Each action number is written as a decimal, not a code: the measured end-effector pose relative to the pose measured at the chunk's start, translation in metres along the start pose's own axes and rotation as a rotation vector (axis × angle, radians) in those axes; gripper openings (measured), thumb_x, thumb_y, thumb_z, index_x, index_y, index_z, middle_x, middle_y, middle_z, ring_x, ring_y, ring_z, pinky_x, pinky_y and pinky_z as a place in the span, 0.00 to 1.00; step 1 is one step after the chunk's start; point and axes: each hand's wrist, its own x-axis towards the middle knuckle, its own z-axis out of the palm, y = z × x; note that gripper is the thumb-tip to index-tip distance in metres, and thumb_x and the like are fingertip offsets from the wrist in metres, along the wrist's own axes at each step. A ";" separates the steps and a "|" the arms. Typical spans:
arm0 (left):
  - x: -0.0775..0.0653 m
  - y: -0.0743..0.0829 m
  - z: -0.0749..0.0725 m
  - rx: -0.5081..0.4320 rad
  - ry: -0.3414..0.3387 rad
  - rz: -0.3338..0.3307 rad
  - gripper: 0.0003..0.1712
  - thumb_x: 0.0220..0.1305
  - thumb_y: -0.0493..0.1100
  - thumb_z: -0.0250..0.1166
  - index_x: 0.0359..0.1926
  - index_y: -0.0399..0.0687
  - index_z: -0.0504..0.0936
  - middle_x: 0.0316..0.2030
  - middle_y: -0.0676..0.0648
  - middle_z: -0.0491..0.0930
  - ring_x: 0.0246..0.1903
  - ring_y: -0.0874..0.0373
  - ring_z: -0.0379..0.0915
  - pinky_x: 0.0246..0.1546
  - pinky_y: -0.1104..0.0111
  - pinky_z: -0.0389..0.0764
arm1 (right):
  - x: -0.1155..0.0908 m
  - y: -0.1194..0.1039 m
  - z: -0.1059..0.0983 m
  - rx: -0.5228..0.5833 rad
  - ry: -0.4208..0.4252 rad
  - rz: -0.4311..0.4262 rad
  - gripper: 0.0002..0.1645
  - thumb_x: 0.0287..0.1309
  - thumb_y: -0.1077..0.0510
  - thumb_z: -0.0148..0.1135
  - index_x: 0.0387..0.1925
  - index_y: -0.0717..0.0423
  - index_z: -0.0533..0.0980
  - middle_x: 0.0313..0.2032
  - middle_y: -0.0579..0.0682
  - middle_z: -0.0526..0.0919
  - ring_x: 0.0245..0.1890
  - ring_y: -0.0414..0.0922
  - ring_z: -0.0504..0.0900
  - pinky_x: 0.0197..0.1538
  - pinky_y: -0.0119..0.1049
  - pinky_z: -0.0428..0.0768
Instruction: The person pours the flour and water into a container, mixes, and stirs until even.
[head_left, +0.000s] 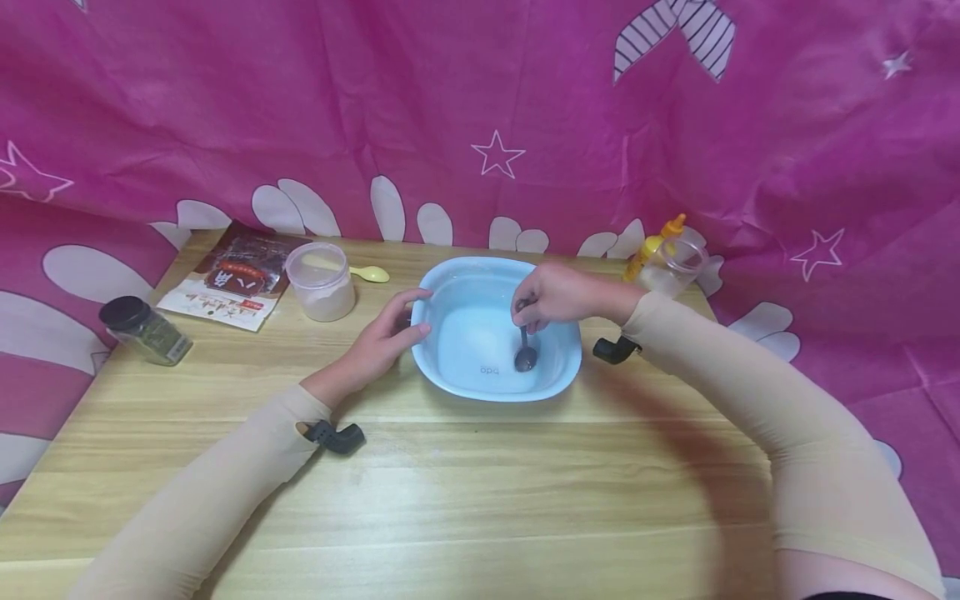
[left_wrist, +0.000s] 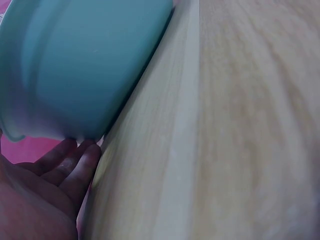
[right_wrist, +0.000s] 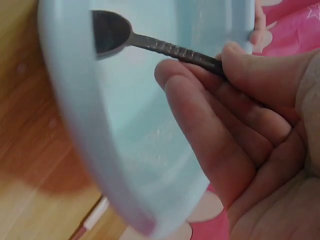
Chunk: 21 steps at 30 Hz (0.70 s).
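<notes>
A light blue plastic basin (head_left: 491, 392) stands on the wooden table. My left hand (head_left: 380, 342) holds its left side, thumb and index finger at the rim. Lower fingers (left_wrist: 82, 172) of that hand touch the outer wall in the left wrist view. Over the basin's right part, my right hand (head_left: 553, 296) pinches the handle of a small dark spoon (head_left: 526, 358) between thumb and fingers. The spoon's bowl hangs down inside the basin; the right wrist view shows its ridged handle (right_wrist: 167, 49). Whether the bowl touches the bottom, I cannot tell.
Left of the basin are a lidded tub of pale powder (head_left: 322, 296), a yellow spoon (head_left: 371, 273), a brown-and-white packet (head_left: 236, 279) and a black-capped spice jar (head_left: 146, 331). At the back right stand a yellow bottle (head_left: 651, 250) and a clear cup (head_left: 675, 262). A pink curtain (head_left: 420, 108) hangs behind.
</notes>
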 end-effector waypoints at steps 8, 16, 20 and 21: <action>0.000 -0.002 -0.001 0.001 0.004 0.006 0.33 0.84 0.42 0.62 0.83 0.51 0.65 0.72 0.28 0.75 0.71 0.33 0.76 0.66 0.51 0.83 | 0.021 -0.024 0.016 0.089 -0.049 -0.068 0.06 0.75 0.59 0.73 0.44 0.58 0.91 0.36 0.46 0.93 0.44 0.54 0.95 0.49 0.38 0.91; -0.001 -0.004 0.000 -0.012 -0.005 0.004 0.33 0.84 0.42 0.62 0.83 0.52 0.65 0.74 0.28 0.74 0.72 0.34 0.74 0.69 0.46 0.80 | 0.046 -0.026 0.014 -0.010 0.197 -0.019 0.08 0.75 0.58 0.73 0.48 0.57 0.92 0.36 0.45 0.93 0.40 0.44 0.92 0.48 0.39 0.88; 0.000 -0.004 -0.001 0.000 -0.006 -0.001 0.33 0.84 0.43 0.63 0.83 0.53 0.65 0.74 0.30 0.74 0.72 0.34 0.74 0.71 0.40 0.76 | 0.044 -0.015 0.006 -0.063 0.292 0.037 0.07 0.76 0.59 0.72 0.46 0.58 0.92 0.35 0.48 0.92 0.37 0.42 0.91 0.45 0.40 0.87; 0.001 -0.004 -0.002 0.002 -0.005 0.000 0.33 0.84 0.43 0.63 0.83 0.52 0.65 0.73 0.30 0.75 0.72 0.34 0.75 0.71 0.40 0.77 | 0.042 -0.013 0.004 -0.069 0.299 0.042 0.07 0.76 0.59 0.72 0.45 0.58 0.92 0.35 0.48 0.92 0.36 0.42 0.91 0.44 0.40 0.86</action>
